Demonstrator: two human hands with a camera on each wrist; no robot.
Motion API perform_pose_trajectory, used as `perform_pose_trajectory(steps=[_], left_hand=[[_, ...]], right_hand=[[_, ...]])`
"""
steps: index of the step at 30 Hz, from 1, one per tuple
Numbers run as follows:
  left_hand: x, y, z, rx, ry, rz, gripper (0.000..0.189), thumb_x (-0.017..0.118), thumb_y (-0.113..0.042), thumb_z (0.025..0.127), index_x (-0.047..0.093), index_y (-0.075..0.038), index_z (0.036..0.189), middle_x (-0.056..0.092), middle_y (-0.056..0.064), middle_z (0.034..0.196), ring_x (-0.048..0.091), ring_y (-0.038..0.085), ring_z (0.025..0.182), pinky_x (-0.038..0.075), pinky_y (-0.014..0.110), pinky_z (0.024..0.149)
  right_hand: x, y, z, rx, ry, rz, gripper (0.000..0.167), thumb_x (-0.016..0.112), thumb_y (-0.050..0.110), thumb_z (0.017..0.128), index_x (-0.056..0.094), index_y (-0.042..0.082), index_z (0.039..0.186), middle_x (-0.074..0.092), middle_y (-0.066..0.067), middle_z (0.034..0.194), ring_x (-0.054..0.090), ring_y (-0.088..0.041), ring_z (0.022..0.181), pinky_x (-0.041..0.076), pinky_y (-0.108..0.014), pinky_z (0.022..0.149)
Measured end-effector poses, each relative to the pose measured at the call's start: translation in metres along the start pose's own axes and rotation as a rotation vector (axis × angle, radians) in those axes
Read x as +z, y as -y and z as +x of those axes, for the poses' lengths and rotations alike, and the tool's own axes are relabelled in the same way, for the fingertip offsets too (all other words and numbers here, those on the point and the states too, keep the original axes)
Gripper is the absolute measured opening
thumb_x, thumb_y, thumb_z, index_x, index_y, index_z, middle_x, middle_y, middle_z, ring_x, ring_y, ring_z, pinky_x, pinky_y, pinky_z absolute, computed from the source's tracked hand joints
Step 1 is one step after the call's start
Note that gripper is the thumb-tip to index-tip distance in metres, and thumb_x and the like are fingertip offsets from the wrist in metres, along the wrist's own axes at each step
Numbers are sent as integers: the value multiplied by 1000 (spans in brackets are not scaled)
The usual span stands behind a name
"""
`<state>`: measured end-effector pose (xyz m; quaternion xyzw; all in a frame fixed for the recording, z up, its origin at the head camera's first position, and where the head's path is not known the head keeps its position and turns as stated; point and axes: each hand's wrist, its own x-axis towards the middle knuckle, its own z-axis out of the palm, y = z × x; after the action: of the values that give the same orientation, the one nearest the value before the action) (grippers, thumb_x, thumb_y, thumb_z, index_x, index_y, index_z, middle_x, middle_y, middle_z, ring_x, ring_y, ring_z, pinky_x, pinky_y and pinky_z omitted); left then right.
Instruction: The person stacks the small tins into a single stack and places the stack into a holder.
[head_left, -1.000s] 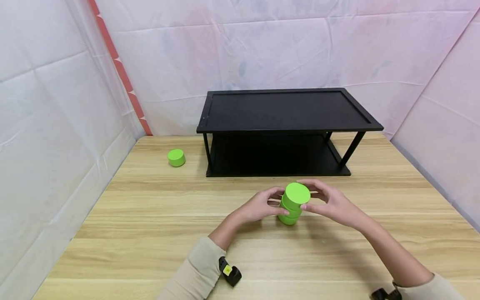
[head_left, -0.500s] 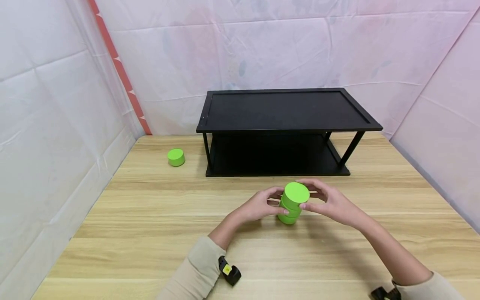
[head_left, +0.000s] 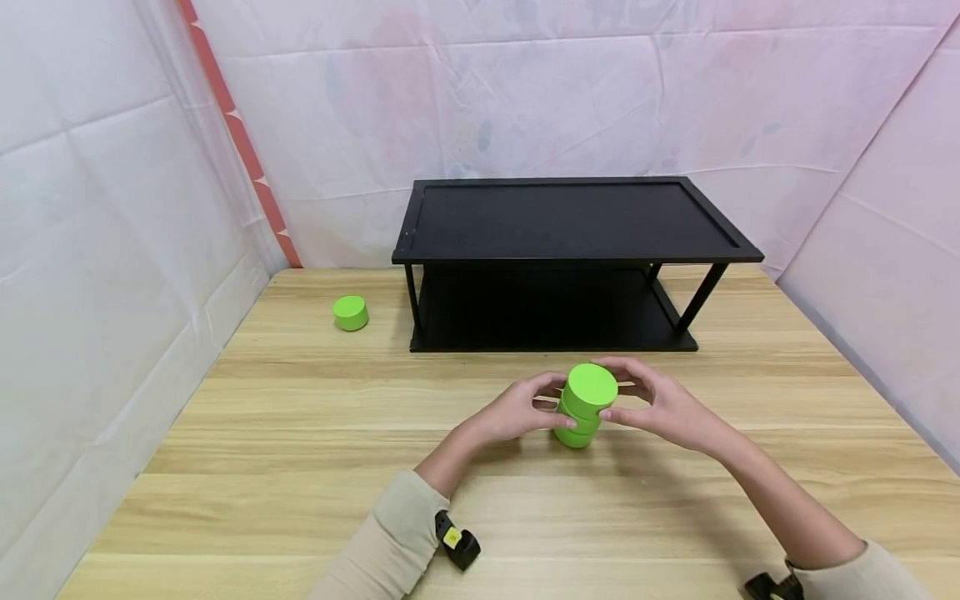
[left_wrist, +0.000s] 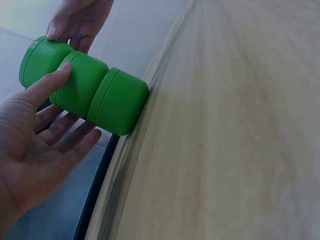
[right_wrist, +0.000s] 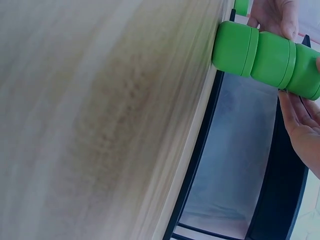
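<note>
Three round green lidded tins stand stacked in front of the black rack in the head view. My left hand (head_left: 513, 412) grips the stack from the left, its thumb lying on the middle tin (left_wrist: 85, 82) in the left wrist view. From the other side my right hand (head_left: 667, 408) holds the top tin (head_left: 591, 385) between thumb and fingers. The bottom tin (right_wrist: 232, 47) stands on the wooden table (head_left: 300, 500), and neither hand wraps it. Parts of the fingers behind the stack are hidden.
Behind the stack is a two-tier black rack (head_left: 577, 221) with thin posts. A fourth green tin (head_left: 350, 313) stands alone left of the rack. White cloth walls (head_left: 525, 100) enclose the table at the back and sides.
</note>
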<state>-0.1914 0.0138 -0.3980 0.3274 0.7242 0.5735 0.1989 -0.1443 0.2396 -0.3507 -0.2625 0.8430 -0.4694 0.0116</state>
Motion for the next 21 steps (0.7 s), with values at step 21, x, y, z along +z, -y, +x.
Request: perform_pose_trajectory(steps=[21], left_hand=[[-1, 0, 0, -11, 4, -3, 57, 73, -12, 80, 47, -6, 131, 53, 1, 123, 51, 11, 109, 44, 25, 90]], right_hand=[[2, -2, 0, 20, -8, 9, 54, 73, 9, 80, 48, 3, 127, 53, -10, 121, 55, -28, 102, 46, -21, 85]])
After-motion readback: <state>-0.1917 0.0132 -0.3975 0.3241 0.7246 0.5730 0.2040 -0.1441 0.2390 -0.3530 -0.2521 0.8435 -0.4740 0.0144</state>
